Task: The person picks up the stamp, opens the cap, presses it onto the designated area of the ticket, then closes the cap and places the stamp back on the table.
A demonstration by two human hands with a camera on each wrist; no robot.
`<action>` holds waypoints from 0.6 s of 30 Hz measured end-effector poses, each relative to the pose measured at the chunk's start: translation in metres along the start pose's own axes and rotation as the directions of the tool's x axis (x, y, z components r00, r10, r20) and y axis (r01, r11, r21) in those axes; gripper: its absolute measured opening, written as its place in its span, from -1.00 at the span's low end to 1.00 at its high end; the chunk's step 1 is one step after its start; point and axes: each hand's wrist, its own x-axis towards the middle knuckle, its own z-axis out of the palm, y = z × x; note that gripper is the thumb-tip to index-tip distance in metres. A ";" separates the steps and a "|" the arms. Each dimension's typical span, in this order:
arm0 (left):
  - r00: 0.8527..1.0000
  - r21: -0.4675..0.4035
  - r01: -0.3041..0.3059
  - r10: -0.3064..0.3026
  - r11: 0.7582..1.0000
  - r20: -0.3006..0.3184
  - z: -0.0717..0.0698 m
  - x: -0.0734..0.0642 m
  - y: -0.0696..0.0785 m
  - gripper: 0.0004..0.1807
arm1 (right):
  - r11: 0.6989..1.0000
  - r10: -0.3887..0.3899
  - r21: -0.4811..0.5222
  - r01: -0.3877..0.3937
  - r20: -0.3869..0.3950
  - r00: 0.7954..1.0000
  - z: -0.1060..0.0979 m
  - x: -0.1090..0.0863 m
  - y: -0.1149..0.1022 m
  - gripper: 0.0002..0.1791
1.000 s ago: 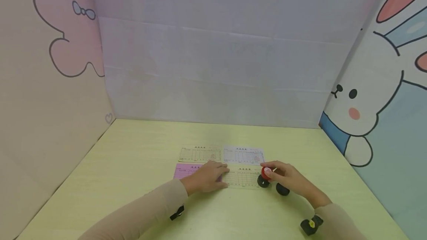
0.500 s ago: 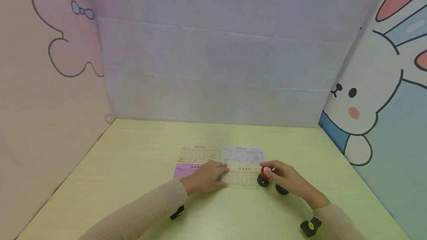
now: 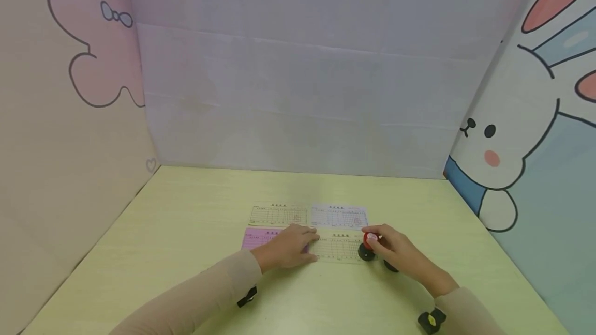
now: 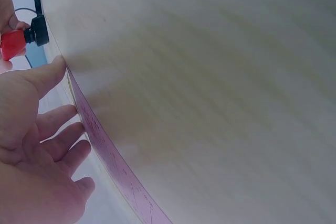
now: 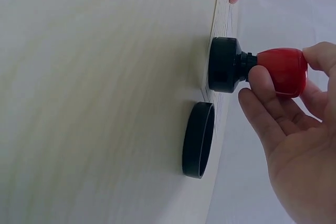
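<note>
My right hand holds a stamp by its red handle. The stamp's black base stands upright on the right end of a pale yellow printed form. In the right wrist view, the thumb and fingers are bent around the handle. My left hand rests with loosely spread fingers over the right part of a purple form, its fingertips reaching the left edge of the pale yellow one. A round black cap lies on the table beside the stamp, mostly hidden by my right hand in the head view.
Behind these forms lie another pale yellow form and a white one, both with red marks at lower right. The light wooden table is bounded by a white back cloth and printed side panels.
The stamp stays on the same form and the left hand holds its place. My right hand and wrist shift very slightly left, covering more of the black cap.
</note>
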 end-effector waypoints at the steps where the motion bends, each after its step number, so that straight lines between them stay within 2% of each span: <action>1: 1.000 -0.002 0.000 0.000 1.000 0.001 0.000 0.000 0.000 -0.39 | 1.000 0.008 0.004 -0.008 0.005 1.000 0.000 0.000 0.000 -0.64; 6: 1.000 -0.012 0.005 -0.005 1.000 0.004 -0.002 -0.001 0.001 -0.39 | 0.999 0.031 0.016 -0.031 0.033 0.999 -0.001 -0.001 0.001 -0.60; 15: 1.000 -0.013 0.007 -0.007 1.000 0.000 -0.001 -0.001 0.001 -0.39 | 0.999 0.020 0.036 -0.021 0.028 0.999 -0.001 0.000 0.002 -0.60; 18: 1.000 -0.020 -0.001 0.001 1.000 -0.003 0.000 -0.002 0.000 -0.39 | 0.998 0.020 0.060 -0.023 0.049 0.999 -0.001 0.000 0.001 -0.59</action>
